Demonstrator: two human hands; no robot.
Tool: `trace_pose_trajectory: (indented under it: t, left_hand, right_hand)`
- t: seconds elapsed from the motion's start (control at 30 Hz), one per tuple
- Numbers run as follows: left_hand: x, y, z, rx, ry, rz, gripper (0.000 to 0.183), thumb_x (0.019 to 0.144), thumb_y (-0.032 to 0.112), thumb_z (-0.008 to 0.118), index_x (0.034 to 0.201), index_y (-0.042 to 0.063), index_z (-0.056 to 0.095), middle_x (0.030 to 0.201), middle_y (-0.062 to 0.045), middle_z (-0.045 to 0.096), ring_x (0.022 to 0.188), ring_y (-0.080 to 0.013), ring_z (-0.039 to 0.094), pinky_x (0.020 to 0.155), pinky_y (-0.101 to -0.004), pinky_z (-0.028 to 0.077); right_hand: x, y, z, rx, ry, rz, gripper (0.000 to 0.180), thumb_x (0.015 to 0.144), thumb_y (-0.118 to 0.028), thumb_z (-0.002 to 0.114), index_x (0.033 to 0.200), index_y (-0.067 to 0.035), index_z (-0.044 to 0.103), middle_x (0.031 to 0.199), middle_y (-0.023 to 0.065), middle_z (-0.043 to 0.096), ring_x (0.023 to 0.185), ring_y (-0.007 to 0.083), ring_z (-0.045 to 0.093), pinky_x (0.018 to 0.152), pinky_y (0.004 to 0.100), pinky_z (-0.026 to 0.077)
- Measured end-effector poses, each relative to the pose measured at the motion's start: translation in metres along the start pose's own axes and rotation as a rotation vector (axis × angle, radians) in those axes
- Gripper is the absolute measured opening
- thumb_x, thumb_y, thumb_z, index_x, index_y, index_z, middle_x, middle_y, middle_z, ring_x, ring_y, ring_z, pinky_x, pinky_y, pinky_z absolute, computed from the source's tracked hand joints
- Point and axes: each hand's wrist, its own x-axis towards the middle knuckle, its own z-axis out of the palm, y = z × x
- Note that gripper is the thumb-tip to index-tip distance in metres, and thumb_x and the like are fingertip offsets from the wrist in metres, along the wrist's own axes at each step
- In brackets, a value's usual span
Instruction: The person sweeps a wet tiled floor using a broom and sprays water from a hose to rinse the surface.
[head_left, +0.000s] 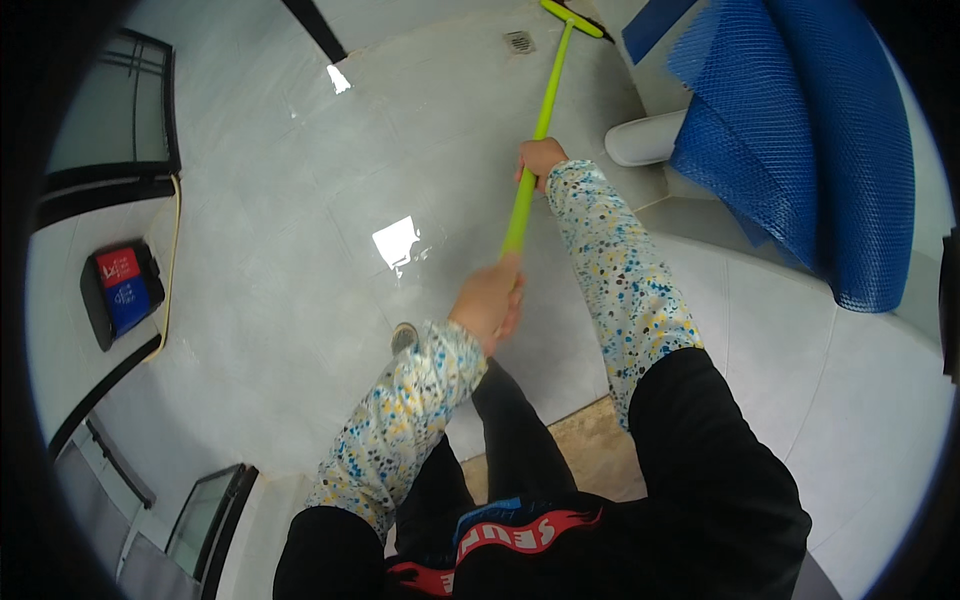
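Note:
A lime-green pole (551, 94) slants away from me over wet grey floor tiles (285, 247). At its far end is a crosswise green head (574, 19) with a dark lower edge; I cannot tell whether it is a squeegee or a brush. My left hand (487, 304) grips the near end of the pole, its fingers wrapped around it. Farther along, my right hand (541, 159) holds the same pole from the right side. Both forearms wear speckled white sleeves. The head rests near the far wall's corner, right of a square floor drain (519, 43).
Blue mesh matting (855, 165), partly rolled, lies over a pale ledge on the right. Below it juts a white rounded fixture (643, 140). Leftward are a black box with red and blue panels (124, 289), a yellowish hose or cable (174, 262) and dark-framed glass (112, 105).

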Motion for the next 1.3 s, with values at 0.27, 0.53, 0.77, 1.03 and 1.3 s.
trace_pose_trajectory:
  t: [0.27, 0.53, 0.77, 1.03, 1.3]
  left_hand:
    - [-0.145, -0.161, -0.108, -0.102, 0.061, -0.064, 0.035, 0.094, 0.040, 0.041, 0.078, 0.009, 0.042, 0.050, 0.001, 0.035, 0.034, -0.0098, 0.032, 0.032, -0.0246, 0.026]
    - [-0.282, -0.185, -0.205, 0.097, 0.202, -0.067, 0.033, 0.094, 0.036, 0.043, 0.081, 0.007, 0.046, 0.051, 0.001, 0.036, 0.036, -0.0085, 0.033, 0.032, -0.0228, 0.027]
    - [-0.351, -0.201, -0.237, -0.146, 0.279, -0.043, 0.037, 0.094, 0.039, 0.040, 0.080, 0.006, 0.045, 0.051, 0.001, 0.036, 0.034, -0.0110, 0.032, 0.032, -0.0247, 0.027]
    - [-0.483, -0.352, -0.315, -0.042, 0.253, -0.213, 0.044, 0.094, 0.046, 0.037, 0.076, 0.007, 0.048, 0.053, -0.002, 0.042, 0.039, -0.0130, 0.038, 0.037, -0.0257, 0.031]
    - [-0.350, -0.250, -0.330, -0.641, 0.214, 0.048, 0.047, 0.093, 0.050, 0.034, 0.077, 0.009, 0.048, 0.051, 0.000, 0.037, 0.037, -0.0101, 0.033, 0.034, -0.0232, 0.026]
  right_hand:
    - [-0.166, 0.050, 0.198, 0.635, -0.042, 0.054, 0.037, 0.080, -0.006, 0.051, 0.106, 0.001, 0.026, 0.082, 0.0210, 0.050, 0.045, 0.0298, 0.057, 0.037, 0.0385, 0.048]
    - [-0.280, -0.008, 0.286, 0.713, -0.225, 0.281, 0.030, 0.084, -0.007, 0.050, 0.103, 0.000, 0.028, 0.078, 0.0127, 0.046, 0.048, 0.0241, 0.054, 0.045, 0.0358, 0.053]
    - [-0.319, -0.061, 0.377, 0.649, -0.385, 0.155, 0.033, 0.083, -0.008, 0.051, 0.103, 0.002, 0.027, 0.081, 0.0173, 0.049, 0.047, 0.0270, 0.056, 0.039, 0.0370, 0.051]
    - [-0.503, -0.004, 0.463, 0.309, -0.681, 0.051, 0.057, 0.082, -0.022, 0.060, 0.108, 0.012, 0.021, 0.071, 0.0177, 0.049, 0.051, 0.0234, 0.057, 0.040, 0.0342, 0.048]
    - [-0.289, -0.109, 0.491, 0.234, -0.487, 0.029, 0.047, 0.075, -0.017, 0.062, 0.105, 0.008, 0.036, 0.093, 0.0231, 0.055, 0.078, 0.0325, 0.061, 0.060, 0.0414, 0.052]
